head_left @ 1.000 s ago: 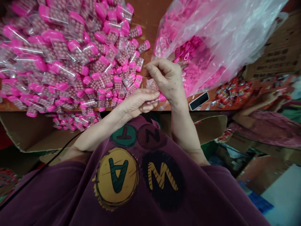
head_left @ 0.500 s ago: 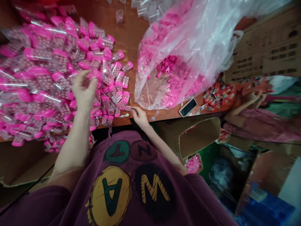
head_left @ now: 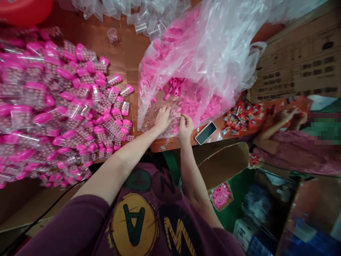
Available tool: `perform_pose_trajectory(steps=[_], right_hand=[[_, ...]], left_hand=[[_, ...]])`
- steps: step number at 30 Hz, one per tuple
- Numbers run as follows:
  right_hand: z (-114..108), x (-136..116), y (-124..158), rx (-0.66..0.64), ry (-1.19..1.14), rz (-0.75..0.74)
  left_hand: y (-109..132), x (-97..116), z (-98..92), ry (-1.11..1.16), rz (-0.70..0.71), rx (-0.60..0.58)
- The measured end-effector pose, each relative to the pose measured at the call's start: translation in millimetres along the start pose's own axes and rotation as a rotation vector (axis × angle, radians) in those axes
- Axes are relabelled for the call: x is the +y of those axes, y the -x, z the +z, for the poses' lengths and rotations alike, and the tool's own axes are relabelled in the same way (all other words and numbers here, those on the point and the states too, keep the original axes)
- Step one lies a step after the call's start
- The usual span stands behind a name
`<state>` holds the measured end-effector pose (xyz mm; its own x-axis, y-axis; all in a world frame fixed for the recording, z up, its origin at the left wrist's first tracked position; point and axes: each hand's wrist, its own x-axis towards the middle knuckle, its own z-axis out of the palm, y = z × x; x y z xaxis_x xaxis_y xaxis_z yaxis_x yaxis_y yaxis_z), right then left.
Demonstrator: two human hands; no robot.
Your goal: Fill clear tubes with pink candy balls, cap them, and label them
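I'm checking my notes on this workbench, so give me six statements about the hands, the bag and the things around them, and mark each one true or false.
1. The left hand is at the clear plastic bag. True.
2. The phone lies to the left of both hands. False: the phone lies to the right of the right hand.
3. Pink-capped bottles are piled to the left of the bag. True.
4. The small pieces at the bag are green. False: the small pieces are pink.
5. Something red shows in the top left corner. True.
6. Nobody else is in view. False: another person's arm shows at the right.
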<state>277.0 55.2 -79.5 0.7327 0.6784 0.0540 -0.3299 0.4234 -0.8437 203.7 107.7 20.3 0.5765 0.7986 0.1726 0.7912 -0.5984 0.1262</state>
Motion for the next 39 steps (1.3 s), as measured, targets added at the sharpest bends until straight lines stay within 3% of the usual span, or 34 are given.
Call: perform_pose_trajectory(steps=[4, 9, 13, 17, 19, 22, 28, 34, 39], right_hand=[[2, -17, -36, -0.075, 0.116, -0.261], [49, -39, -66, -0.294, 0.263, -0.455], [105, -47, -68, -0.501, 0.485, -0.388], [134, -48, -63, -0.535, 0.676, -0.245], [129, -45, -61, -0.517, 0.679, -0.225], [103, -44, -54, -0.467, 0.587, -0.242], [51, -63, -8, -0.458, 0.214, -0.195], [49, -98, 40, -0.438, 0.004, -0.432], [56, -137, 68, -0.494, 0.117, -0.693]], left_hand=[[-4, -9, 10.1, 0.019, 0.002, 0.097], [22, -30, -16.0, 0.060, 0.042, 0.128], [54, -45, -46.9, 0.114, 0.048, 0.321], [66, -46, -58.5, 0.208, 0.082, 0.464], [66, -43, -59.7, 0.255, 0.065, 0.502], [66, -38, -64.2, 0.345, 0.031, 0.493], [82, -28, -95.9, 0.552, 0.009, 0.292], [104, -16, -140.7, 0.711, 0.047, 0.128], [128, -10, -173.5, 0.837, 0.068, 0.051]])
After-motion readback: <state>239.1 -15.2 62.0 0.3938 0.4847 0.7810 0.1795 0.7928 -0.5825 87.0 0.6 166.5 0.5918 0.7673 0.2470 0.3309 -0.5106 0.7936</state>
